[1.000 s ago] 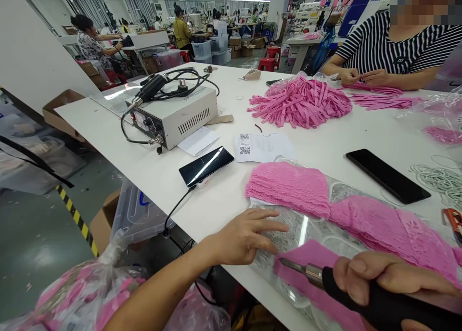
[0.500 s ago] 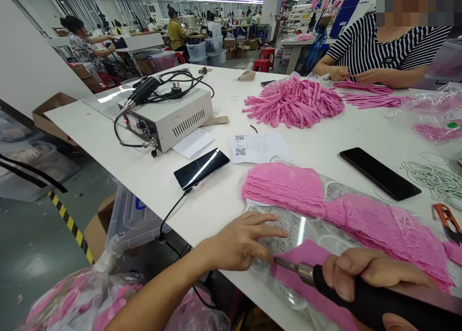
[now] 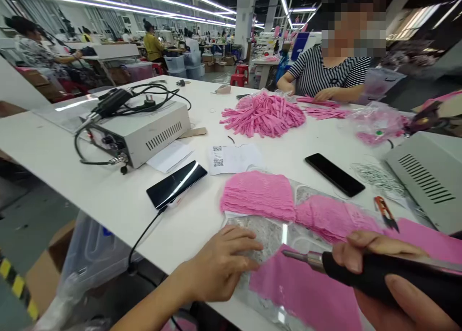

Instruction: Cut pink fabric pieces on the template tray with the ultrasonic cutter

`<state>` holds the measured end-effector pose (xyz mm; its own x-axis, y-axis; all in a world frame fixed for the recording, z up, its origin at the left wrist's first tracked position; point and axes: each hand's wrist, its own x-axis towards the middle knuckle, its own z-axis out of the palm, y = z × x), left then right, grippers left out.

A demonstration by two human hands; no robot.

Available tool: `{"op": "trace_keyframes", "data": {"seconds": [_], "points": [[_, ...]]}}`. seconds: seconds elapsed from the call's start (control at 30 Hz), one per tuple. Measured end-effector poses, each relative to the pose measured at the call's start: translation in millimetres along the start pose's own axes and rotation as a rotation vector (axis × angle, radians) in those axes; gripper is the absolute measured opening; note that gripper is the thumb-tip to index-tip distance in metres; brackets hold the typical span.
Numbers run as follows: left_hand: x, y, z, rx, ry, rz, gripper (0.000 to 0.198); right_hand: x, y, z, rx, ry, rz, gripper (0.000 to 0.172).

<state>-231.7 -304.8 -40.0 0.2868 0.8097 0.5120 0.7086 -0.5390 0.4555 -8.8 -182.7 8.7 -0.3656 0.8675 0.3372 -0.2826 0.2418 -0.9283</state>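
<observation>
My left hand [image 3: 220, 263] rests flat on a glass plate [image 3: 267, 235] at the table's near edge, fingers spread, fingertips at the edge of a pink fabric piece [image 3: 303, 292]. My right hand [image 3: 390, 283] is wrapped round the black handle of a cutting tool [image 3: 378, 273]; its metal tip hovers just above the pink fabric. Behind lie stacks of pink lace pieces [image 3: 260, 196] on the glass.
Two black phones [image 3: 176, 184] [image 3: 334, 174], a QR-code paper [image 3: 231, 159], a grey control box [image 3: 140, 131] with cables, another grey box [image 3: 429, 177], snips [image 3: 384, 210], a heap of pink strips [image 3: 263, 114]. A person in a striped top [image 3: 325, 73] works opposite.
The camera has swung right and up, showing the grey box on the right. The tool's tip has lifted slightly off the fabric; my left hand stays on the glass.
</observation>
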Motion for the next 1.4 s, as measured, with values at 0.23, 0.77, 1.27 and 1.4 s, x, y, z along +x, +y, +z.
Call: {"op": "trace_keyframes", "data": {"seconds": [0.23,0.77,1.27,1.4], "points": [[26.5,19.0,22.0,0.129,-0.021,0.043,0.016,-0.1,8.0,-18.1,0.044,0.128,0.014,0.013],[34.0,18.3,26.7,0.161,0.011,0.057,0.013,1.9,9.7,-8.9,0.078,0.019,0.014,0.011],[28.1,17.1,28.0,0.18,-0.071,0.032,0.013,1.2,12.5,-14.2,0.029,0.015,0.055,0.015],[26.5,17.0,28.5,0.182,-0.075,0.036,0.014,4.2,10.0,-10.4,0.02,0.027,0.025,0.019]]}}
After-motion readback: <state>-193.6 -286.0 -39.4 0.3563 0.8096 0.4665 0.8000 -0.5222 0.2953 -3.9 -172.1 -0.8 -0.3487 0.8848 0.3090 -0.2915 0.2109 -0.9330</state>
